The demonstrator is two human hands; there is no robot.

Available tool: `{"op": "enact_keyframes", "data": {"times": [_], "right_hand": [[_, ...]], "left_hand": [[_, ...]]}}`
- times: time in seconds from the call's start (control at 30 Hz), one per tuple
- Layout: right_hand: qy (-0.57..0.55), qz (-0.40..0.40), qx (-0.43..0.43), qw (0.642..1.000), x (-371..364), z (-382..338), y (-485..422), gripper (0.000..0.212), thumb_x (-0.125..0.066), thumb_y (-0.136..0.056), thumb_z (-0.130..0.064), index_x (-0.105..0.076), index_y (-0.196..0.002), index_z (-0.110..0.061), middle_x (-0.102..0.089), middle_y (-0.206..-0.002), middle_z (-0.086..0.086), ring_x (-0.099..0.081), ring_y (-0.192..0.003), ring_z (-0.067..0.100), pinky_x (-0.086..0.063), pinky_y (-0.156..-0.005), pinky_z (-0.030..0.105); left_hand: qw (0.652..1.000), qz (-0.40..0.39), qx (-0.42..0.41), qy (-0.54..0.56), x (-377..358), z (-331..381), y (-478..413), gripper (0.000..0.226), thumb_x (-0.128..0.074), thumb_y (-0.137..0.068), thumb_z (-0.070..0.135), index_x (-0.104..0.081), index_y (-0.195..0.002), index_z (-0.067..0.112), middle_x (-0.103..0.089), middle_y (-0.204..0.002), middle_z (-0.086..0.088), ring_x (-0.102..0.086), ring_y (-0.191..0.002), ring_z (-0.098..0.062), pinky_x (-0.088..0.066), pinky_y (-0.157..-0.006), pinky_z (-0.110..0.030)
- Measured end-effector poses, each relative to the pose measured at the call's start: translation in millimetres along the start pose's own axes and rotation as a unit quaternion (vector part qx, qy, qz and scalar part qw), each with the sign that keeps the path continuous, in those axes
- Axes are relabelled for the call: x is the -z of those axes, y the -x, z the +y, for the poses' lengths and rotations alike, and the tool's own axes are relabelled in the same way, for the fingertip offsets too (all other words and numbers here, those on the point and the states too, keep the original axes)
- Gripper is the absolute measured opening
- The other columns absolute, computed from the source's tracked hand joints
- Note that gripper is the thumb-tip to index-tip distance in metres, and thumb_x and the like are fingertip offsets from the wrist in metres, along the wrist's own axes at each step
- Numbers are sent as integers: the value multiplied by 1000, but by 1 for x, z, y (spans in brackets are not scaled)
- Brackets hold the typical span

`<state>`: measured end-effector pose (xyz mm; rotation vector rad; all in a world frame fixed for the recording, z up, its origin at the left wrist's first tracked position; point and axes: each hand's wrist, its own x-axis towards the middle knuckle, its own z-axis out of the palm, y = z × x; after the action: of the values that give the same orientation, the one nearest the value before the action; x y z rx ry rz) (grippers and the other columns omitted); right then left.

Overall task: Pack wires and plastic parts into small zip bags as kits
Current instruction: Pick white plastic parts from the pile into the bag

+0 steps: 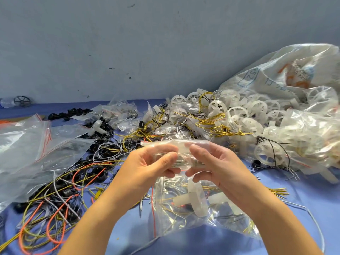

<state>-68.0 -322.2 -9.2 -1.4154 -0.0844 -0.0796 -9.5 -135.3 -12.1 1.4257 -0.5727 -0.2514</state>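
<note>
We see left hand (152, 162), right hand (215, 162) close together, pinching zip bag (184, 144).
6 o'clock, second bag (171, 225): white wheel (199, 201), yellow wires (209, 188); sack (276, 76) print unreadable.

Blue table (303, 227): wires (46, 218), white wheels (248, 111), zip bags (22, 144).

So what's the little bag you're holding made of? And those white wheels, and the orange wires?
The bag looks like thin clear plastic film. It is glossy, it crinkles and glints, and you can see through it. The wheels look like milky white plastic, probably moulded, smooth and slightly see-through. The orange wires are bendy with a matte coating, probably plastic; any metal inside is hidden.
</note>
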Motion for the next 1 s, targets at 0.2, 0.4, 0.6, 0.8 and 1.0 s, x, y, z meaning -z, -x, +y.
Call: {"op": "enact_keyframes", "data": {"times": [0.2, 0.4, 0.6, 0.8, 1.0], "right_hand": [[45, -11, 56, 997, -2, 3, -1, 31, -79, -73, -23, -73, -103, -24, -69, -80, 1, -59, -70, 10, -49, -67, 18], [46, 31, 72, 996, -3, 3, -1, 17, -74, -79, -19, -73, -94, -12, -71, -73, 5, -66, -67, 13, -52, -62, 21], [23, 25, 44, 998, -6, 5, -1, 27, -72, -79, -27, -70, -100, -11, -75, -88, 8, -70, -74, 19, -53, -63, 22], [-37, 21, 65, 997, -14, 10, -4, 24, -63, -88, 1, -74, -86, -20, -65, -79, 7, -60, -66, 16, -48, -60, 20], [-114, 23, 26, 993, -14, 10, -5, 22, -56, -88, 8, -71, -85, -8, -62, -74, 7, -59, -63, 13, -49, -60, 19]], "left_hand": [[999, 7, 15, 42, -4, 5, 0, 31, -68, -77, 34, -76, -99, 14, -75, -88, -18, -73, -69, -27, -56, -57, -24], [999, -28, 15, 41, -1, 1, 3, 31, -77, -77, 37, -75, -103, 22, -74, -93, -7, -71, -72, -22, -55, -62, -27], [999, -17, 9, 37, -1, -5, 2, 21, -73, -77, 20, -76, -98, 22, -70, -74, -5, -67, -65, -17, -55, -62, -26], [999, -24, -3, 31, -4, -4, 3, 18, -73, -78, 27, -76, -95, 23, -70, -86, -4, -66, -67, -19, -55, -60, -28], [998, -22, -55, -27, -5, -4, 6, 24, -78, -76, 15, -73, -100, 17, -75, -98, 2, -69, -81, -7, -53, -68, -18]]}}
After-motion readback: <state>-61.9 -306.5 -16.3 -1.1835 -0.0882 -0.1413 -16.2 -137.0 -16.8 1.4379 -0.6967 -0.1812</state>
